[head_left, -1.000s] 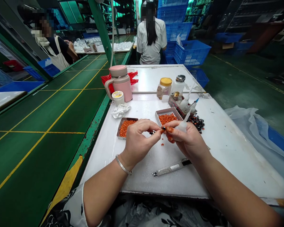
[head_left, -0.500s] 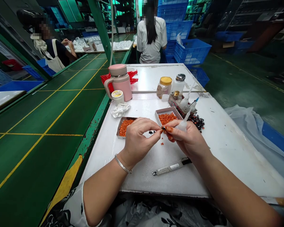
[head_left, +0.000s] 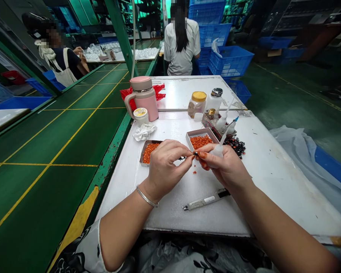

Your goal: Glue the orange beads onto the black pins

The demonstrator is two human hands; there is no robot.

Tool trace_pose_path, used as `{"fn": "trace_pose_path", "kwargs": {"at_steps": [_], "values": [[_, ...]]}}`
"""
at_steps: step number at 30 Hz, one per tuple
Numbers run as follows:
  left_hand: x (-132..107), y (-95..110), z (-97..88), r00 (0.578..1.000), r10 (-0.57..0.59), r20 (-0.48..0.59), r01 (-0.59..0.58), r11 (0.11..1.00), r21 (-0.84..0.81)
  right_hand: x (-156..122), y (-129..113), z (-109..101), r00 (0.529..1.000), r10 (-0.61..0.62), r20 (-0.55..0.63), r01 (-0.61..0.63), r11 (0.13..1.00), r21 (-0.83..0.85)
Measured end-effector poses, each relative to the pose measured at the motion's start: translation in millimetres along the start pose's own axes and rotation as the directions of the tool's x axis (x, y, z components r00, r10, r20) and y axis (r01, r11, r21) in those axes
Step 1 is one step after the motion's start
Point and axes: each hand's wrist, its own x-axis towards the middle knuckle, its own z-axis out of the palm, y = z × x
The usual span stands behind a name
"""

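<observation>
Over the table, my left hand [head_left: 169, 161] and my right hand [head_left: 226, 165] meet fingertip to fingertip. Both pinch a small shiny black part [head_left: 196, 153], mostly covered by the fingers. Orange-brown stains mark the right thumb and fingers. A white squeeze bottle [head_left: 217, 150] with a long thin nozzle sticks up at the right hand, its lower part hidden; I cannot tell whether the hand holds it. Beyond the hands are two shallow boxes of small orange pieces, the left box [head_left: 142, 159] partly covered by my left hand, the right box [head_left: 190, 133] just behind the fingertips.
Small black parts [head_left: 237, 147] lie heaped at right, beside a tray of bottles [head_left: 208, 122]. A utility knife [head_left: 204, 201] lies nearer me. Farther back stand a pink mug [head_left: 144, 100], a white tub [head_left: 141, 115] and a yellow-lidded jar [head_left: 197, 104]. A green conveyor [head_left: 59, 136] runs along the left.
My hands stay together on the small black part, with only a slight shift. The squeeze bottle's nozzle has moved a little to the left. The co-worker at far left has shifted their arms slightly.
</observation>
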Motion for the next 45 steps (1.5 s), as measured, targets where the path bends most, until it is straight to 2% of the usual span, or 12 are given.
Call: {"fn": "trace_pose_path", "kwargs": {"at_steps": [12,32,45], "values": [[-0.9,-1.9,1.5,0.998,0.062,-0.006,-0.062,0.997,0.052,2.4,0.7,-0.8,1.0,0.005,-0.003,-0.005,1.0,-0.01],[-1.2,-2.6,1.3,0.994,0.108,-0.003,-0.107,0.989,0.106,3.4,3.9,-2.0,0.998,-0.059,-0.001,0.059,0.994,-0.088],[-2.3,-3.5,3.3,0.998,0.059,-0.001,-0.059,0.997,0.054,4.0,5.5,2.2,1.0,0.005,-0.03,-0.004,1.0,0.024]]}}
